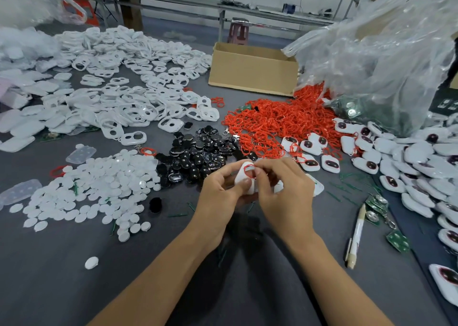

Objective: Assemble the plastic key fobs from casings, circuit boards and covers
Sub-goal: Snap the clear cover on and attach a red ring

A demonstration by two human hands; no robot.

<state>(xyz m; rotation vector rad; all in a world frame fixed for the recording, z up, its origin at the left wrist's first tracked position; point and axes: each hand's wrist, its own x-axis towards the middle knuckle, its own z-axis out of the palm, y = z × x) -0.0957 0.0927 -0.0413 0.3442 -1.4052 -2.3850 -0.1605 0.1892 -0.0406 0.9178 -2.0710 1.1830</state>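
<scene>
My left hand (220,189) grips a white key fob casing (244,178) just above the grey table, thumb across its lower part. My right hand (282,189) pinches a small red ring (249,170) against the casing's top opening. Behind the hands lies a heap of black oval inserts (198,149). White round covers (99,184) spread to the left. A big pile of white casing frames (119,78) fills the far left. Red rings (277,122) are heaped at centre right. Finished white fobs (396,157) with dark windows lie at the right.
A cardboard box (252,70) stands at the back centre, and a crumpled clear plastic bag (386,58) rises at the back right. A pen (355,236) and green circuit boards (397,241) lie right of my right arm. One lone white cover (91,262) lies near left.
</scene>
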